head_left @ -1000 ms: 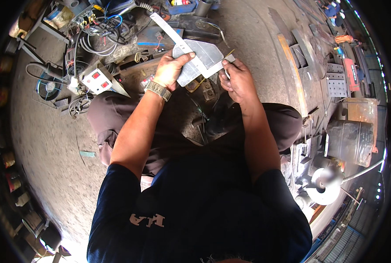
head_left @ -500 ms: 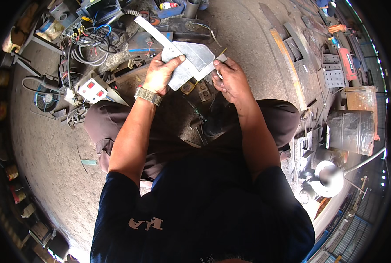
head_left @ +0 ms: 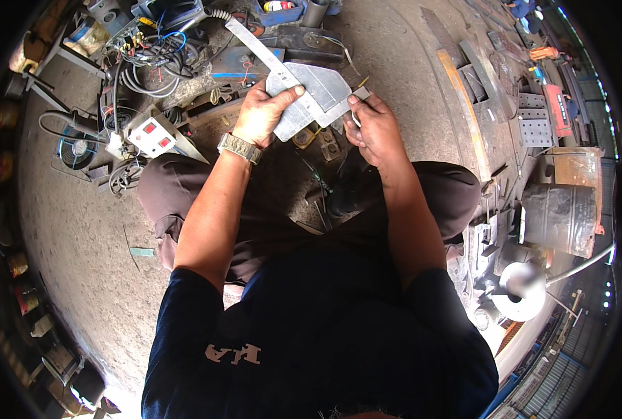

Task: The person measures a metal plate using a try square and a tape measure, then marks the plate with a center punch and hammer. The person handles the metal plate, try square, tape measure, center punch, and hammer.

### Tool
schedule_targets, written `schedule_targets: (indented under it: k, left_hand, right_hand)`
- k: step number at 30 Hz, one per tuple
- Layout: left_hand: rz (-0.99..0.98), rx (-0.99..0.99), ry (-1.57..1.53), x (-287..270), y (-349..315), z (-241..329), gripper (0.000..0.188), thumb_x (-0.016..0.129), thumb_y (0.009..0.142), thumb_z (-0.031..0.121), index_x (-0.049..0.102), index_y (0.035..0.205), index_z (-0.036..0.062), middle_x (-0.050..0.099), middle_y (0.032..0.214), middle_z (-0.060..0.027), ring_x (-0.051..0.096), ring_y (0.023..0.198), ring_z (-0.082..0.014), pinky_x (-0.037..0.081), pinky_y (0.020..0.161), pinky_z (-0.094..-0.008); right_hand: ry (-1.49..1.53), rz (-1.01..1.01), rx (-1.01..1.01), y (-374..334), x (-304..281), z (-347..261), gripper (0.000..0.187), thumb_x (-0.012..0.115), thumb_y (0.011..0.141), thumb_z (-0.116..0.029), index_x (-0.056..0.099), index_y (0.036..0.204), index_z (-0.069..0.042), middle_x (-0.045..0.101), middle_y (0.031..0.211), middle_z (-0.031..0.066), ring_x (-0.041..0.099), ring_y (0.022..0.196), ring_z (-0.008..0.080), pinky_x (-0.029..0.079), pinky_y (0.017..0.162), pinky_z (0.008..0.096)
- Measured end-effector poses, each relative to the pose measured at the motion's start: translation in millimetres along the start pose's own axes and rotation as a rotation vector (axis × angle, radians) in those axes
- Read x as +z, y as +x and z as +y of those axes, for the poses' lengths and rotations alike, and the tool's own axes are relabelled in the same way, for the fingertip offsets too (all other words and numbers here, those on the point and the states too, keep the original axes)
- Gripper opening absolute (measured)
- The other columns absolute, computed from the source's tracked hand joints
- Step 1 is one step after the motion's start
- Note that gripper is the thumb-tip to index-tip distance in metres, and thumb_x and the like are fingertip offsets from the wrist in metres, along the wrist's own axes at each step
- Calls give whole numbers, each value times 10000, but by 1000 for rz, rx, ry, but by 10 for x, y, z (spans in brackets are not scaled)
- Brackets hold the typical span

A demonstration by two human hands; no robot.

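Note:
My left hand (head_left: 261,115) is closed on a flat grey metal plate (head_left: 319,78) with cut corners, its thumb pressing on top. Across the plate lies a metal L-shaped square (head_left: 258,50), its long arm pointing to the far left. My right hand (head_left: 375,131) pinches the end of the square's short leg between thumb and fingers. A thin yellowish tip (head_left: 364,81) sticks out just beyond that thumb; I cannot tell what it belongs to. Both pieces are held up over the floor, between my knees. The fingers under the plate are hidden.
To the left stand a white switch box (head_left: 152,137) with red switches and tangled cables (head_left: 150,73). A blue bin (head_left: 281,14) sits at the far side. Metal bars (head_left: 464,115), a perforated plate (head_left: 533,120) and a drum (head_left: 559,218) are on the right.
The whole view has shifted slightly, with surroundings appearing a little to the right. Both hands keep their hold on the plate and square.

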State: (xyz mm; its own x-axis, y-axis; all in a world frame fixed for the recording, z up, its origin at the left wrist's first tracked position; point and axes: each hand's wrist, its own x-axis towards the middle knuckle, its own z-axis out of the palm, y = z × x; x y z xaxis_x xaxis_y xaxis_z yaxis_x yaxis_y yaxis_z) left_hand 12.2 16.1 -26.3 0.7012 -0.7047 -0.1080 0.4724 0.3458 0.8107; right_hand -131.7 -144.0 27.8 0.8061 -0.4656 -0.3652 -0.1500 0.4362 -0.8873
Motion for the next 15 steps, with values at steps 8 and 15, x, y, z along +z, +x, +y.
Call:
schedule_targets:
  k: [8, 15]
  left_hand:
    - [1, 5, -14, 7, 8, -6, 325, 797, 867, 72, 644, 1147, 12, 726, 1041, -84, 701, 931, -192, 573, 835, -339]
    - [-9, 7, -20, -17, 15, 2, 320, 803, 861, 68, 643, 1132, 13, 728, 1023, -84, 706, 910, -187, 580, 812, -337]
  right_hand:
    - [86, -117, -49, 46, -98, 49, 78, 548, 1053, -160, 530, 1060, -85, 543, 736, 51, 391, 461, 68, 286, 394, 219]
    - [80, -103, -50, 30, -70, 33, 77, 550, 1053, -157, 534, 1063, -83, 541, 732, 48, 389, 467, 66, 291, 398, 222]
